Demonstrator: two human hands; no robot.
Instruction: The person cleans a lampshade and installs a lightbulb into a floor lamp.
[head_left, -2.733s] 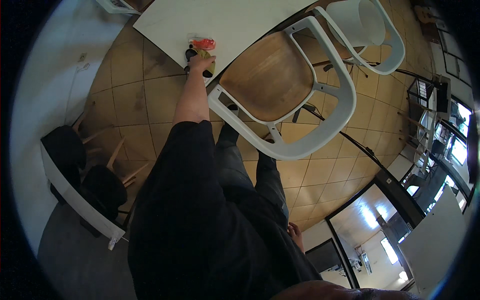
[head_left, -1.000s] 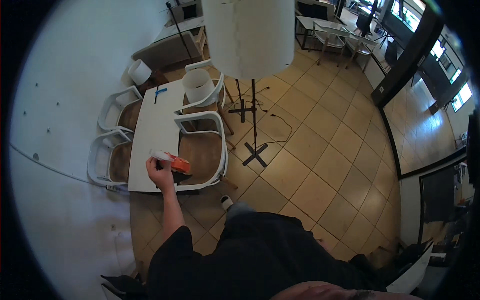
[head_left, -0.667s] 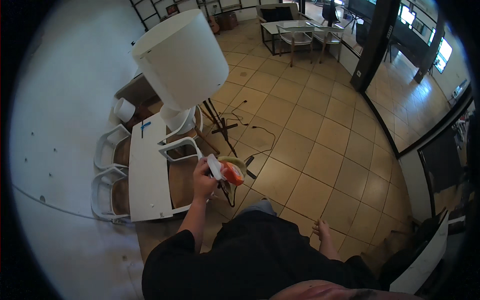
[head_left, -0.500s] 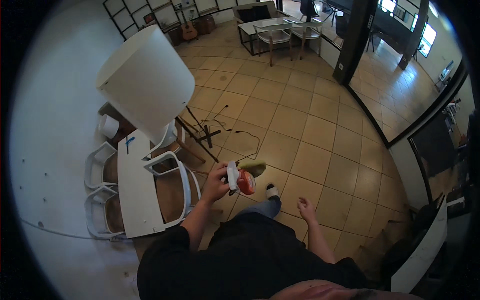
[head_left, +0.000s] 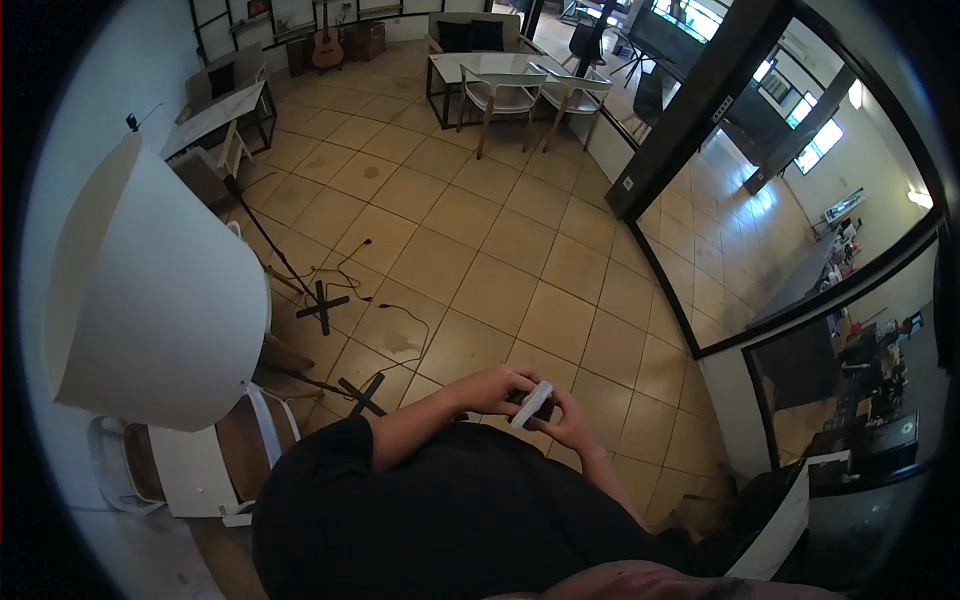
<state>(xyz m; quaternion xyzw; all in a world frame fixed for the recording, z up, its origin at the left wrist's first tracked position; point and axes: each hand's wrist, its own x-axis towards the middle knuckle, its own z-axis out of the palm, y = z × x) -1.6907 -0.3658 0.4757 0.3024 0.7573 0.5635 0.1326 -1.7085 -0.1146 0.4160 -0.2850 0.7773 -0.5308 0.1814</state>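
In front of my body, both hands meet around a small white flat-edged object (head_left: pixel 533 405) with a dark part beside it. Its kind I cannot make out. My left hand (head_left: pixel 496 389) comes in from the left, its fingers closed along the object's upper left side. On the other side, my right hand (head_left: pixel 570 423) has its fingers curled round the lower right edge. The red-orange rounded part that showed earlier on the held thing is hidden from this angle.
To my left stands a large white lampshade (head_left: pixel 170 290) above a white table (head_left: pixel 195 480) and chairs. Black stand feet (head_left: pixel 322 307) and a loose cable (head_left: pixel 425 340) lie on the tiled floor (head_left: pixel 480 260). A dark-framed glass wall (head_left: pixel 690 330) runs along the right.
My right hand has come in from the side and taken hold of the object together with my left. The held thing has turned, and the view has swung to the right.
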